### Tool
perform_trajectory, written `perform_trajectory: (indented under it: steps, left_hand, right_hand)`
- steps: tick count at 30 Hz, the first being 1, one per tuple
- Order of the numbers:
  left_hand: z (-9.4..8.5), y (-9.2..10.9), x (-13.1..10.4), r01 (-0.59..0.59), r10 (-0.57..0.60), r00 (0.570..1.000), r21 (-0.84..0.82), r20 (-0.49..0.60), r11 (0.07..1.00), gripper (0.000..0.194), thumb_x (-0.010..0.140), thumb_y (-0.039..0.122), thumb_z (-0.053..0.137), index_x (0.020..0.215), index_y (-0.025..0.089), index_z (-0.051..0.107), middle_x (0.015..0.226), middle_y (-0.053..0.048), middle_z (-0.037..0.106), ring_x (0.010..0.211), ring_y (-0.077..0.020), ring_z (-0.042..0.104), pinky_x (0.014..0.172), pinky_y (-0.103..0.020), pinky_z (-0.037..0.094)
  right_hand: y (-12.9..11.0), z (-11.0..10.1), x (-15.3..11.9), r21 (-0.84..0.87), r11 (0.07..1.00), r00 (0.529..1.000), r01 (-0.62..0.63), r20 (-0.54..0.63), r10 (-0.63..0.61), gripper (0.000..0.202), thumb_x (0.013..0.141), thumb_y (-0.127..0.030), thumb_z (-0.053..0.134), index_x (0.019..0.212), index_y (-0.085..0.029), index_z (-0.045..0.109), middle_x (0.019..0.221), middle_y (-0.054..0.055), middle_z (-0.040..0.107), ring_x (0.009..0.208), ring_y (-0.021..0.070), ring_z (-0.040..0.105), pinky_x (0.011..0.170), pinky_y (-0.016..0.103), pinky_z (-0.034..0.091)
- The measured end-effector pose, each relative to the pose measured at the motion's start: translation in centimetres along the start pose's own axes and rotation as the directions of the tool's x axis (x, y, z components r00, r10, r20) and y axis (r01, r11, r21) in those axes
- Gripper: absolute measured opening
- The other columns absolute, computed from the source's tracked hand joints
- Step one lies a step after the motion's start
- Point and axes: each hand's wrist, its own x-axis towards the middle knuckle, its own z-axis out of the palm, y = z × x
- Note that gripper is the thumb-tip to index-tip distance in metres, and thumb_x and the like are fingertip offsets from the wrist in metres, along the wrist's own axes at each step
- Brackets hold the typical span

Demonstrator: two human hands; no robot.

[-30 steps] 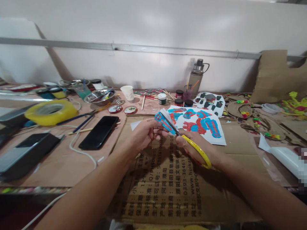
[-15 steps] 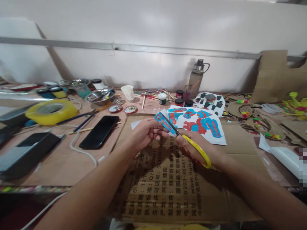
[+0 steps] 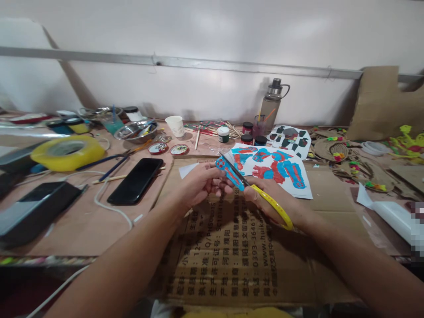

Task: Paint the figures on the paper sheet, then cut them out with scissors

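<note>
My left hand (image 3: pixel 206 182) pinches a small blue paper cut-out (image 3: pixel 228 172) with red marks, its long shape slanting down to the right. My right hand (image 3: pixel 270 196) is wrapped round the yellow handles of a pair of scissors (image 3: pixel 272 205). The dark blades lie along the upper right edge of the cut-out; whether they are fully closed I cannot tell. Just behind both hands lies a white sheet (image 3: pixel 306 191) painted with blue and red shapes. Under the hands is a flattened cardboard box (image 3: pixel 298 265) with printed black characters.
Left of the cardboard lie a black phone (image 3: pixel 135 181), a yellow tape roll (image 3: pixel 68 152) and a white cable. Behind stand a paper cup (image 3: pixel 175 126), paint jars (image 3: pixel 223 134) and a tall bottle (image 3: pixel 271 104). Rope coils (image 3: pixel 331 150) and a white roll (image 3: pixel 394 218) lie right.
The white strip beside the cut-out shows less now, and the blades sit closer along its edge. Both hands keep their hold; the view has shifted slightly.
</note>
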Motion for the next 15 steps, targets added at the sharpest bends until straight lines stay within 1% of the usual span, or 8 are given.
perform_trajectory:
  steps: [3, 7, 10, 15]
  left_hand:
    - [-0.07, 0.19, -0.15, -0.012, 0.012, 1.000, 0.013, 0.005, 1.000, 0.015, 0.066, 0.027, 0.082, 0.067, 0.017, 0.070, 0.062, -0.009, 0.074, 0.052, -0.0146, 0.067, 0.043, -0.018, 0.044]
    - [-0.08, 0.31, -0.20, -0.019, 0.019, 1.000, 0.012, -0.002, 1.000, 0.019, 0.065, 0.028, 0.084, 0.064, 0.018, 0.067, 0.060, -0.008, 0.073, 0.049, -0.0144, 0.067, 0.041, -0.018, 0.044]
    - [0.00, 0.30, -0.17, -0.022, 0.022, 1.000, 0.011, 0.006, 1.000, 0.015, 0.066, 0.026, 0.081, 0.067, 0.017, 0.069, 0.062, -0.009, 0.075, 0.049, -0.0142, 0.066, 0.041, -0.019, 0.044]
    - [0.04, 0.23, -0.26, -0.004, 0.004, 1.000, 0.010, -0.003, 1.000, 0.012, 0.069, 0.023, 0.079, 0.074, 0.016, 0.072, 0.067, -0.011, 0.077, 0.053, -0.0153, 0.068, 0.044, -0.020, 0.044]
  right_hand:
    - [-0.16, -0.05, -0.05, 0.016, 1.000, 1.000, -0.022, 0.013, 0.022, 0.057, 0.112, -0.066, 0.039, 0.107, -0.017, 0.068, 0.098, 0.009, 0.072, 0.083, 0.0210, 0.058, 0.076, 0.035, 0.045]
    - [-0.21, 0.05, -0.01, 0.053, 0.998, 0.999, -0.035, 0.018, 0.035, 0.068, 0.108, -0.079, 0.036, 0.103, -0.018, 0.065, 0.090, 0.006, 0.067, 0.075, 0.0180, 0.052, 0.070, 0.033, 0.041]
    - [-0.22, 0.16, -0.06, 0.085, 0.996, 1.000, -0.022, 0.007, 0.022, 0.076, 0.105, -0.088, 0.032, 0.100, -0.019, 0.064, 0.084, 0.003, 0.060, 0.071, 0.0165, 0.047, 0.067, 0.031, 0.039]
    - [-0.14, 0.23, -0.14, 0.101, 0.995, 1.000, -0.004, 0.000, 0.004, 0.079, 0.102, -0.092, 0.031, 0.099, -0.020, 0.063, 0.079, 0.001, 0.055, 0.072, 0.0169, 0.048, 0.066, 0.030, 0.039]
